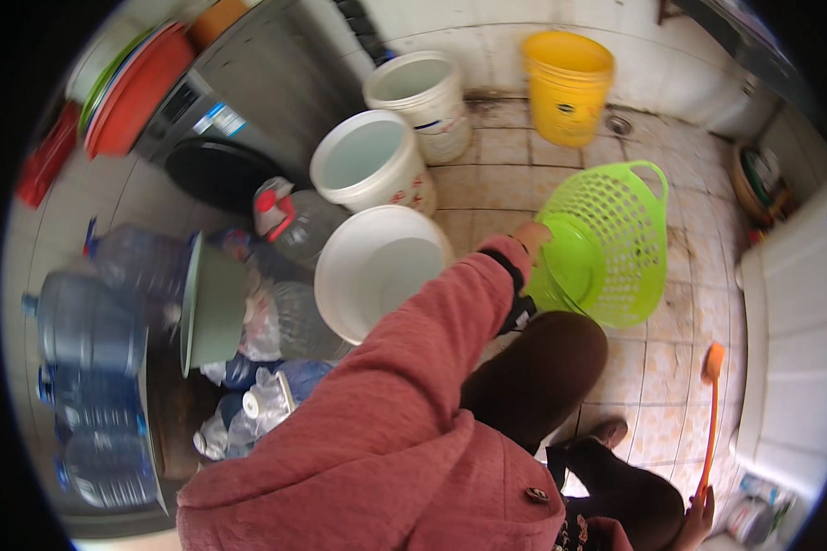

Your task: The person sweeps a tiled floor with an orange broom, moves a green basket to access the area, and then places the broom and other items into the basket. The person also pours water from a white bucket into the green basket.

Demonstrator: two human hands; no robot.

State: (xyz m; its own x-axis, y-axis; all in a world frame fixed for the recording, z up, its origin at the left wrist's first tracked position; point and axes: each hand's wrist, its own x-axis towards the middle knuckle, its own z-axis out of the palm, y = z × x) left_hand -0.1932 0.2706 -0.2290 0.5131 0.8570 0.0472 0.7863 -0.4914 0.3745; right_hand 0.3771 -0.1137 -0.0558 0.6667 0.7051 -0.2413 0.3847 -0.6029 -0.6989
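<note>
My left hand (534,239), at the end of a pink sleeve, grips the near-left rim of a lime-green plastic laundry basket (603,248). The basket has perforated walls and a loop handle, and it is tilted so that its open inside faces me. Part of that hand's fingers is hidden behind the rim. Low on the right, my right hand (696,521) is closed around the handle end of a long orange scrubbing brush (712,413). The brush head points away from me, over or against the tiled floor (668,375); contact cannot be told.
White buckets (379,158) holding water stand left of the basket. A yellow bucket (568,89) is by the far wall, near a floor drain (618,125). Several water jugs (93,324), a green basin (213,306) and a washing machine (248,110) line the left side.
</note>
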